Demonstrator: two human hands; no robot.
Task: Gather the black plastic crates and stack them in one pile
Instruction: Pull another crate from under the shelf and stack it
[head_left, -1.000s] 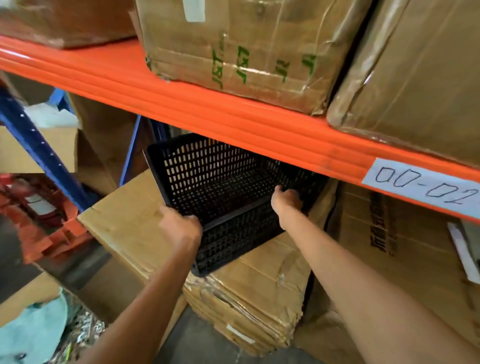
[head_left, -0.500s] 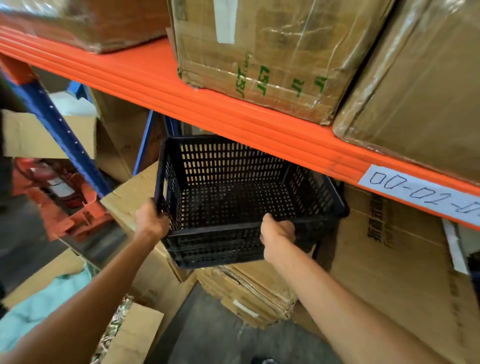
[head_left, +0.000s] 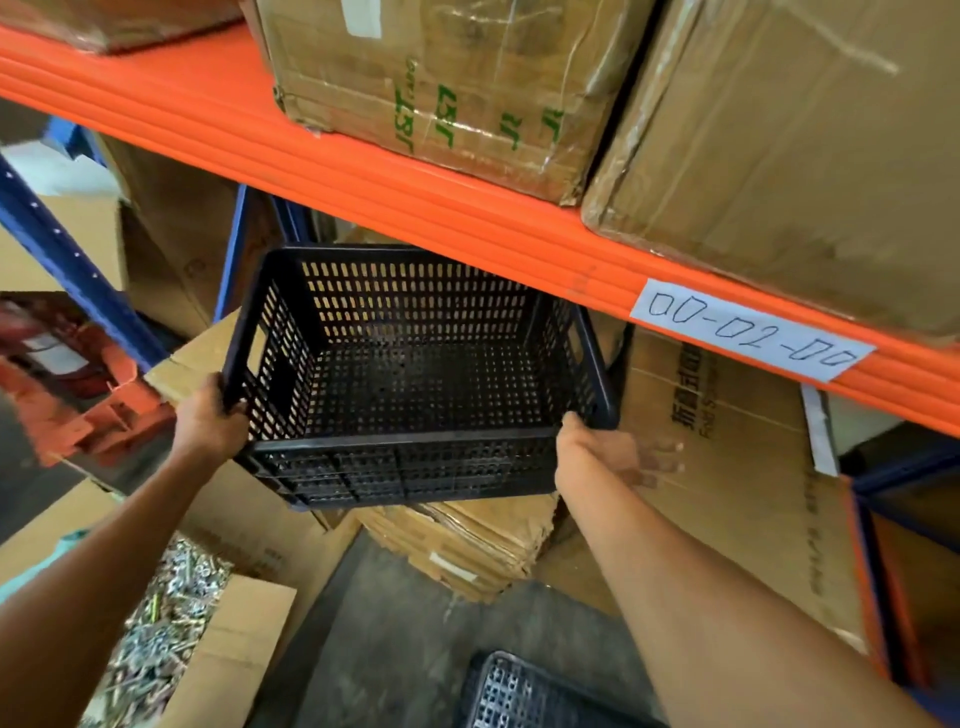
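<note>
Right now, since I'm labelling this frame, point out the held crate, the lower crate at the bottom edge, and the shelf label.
held crate (head_left: 415, 374): head view, its inner mesh floor.
lower crate (head_left: 519, 693): head view, its perforated surface.
shelf label (head_left: 748, 332): head view, middle of the paper.

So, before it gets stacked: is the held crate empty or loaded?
Empty. The black crate is mouth-up and shows its whole perforated floor, with nothing lying on it.
</note>
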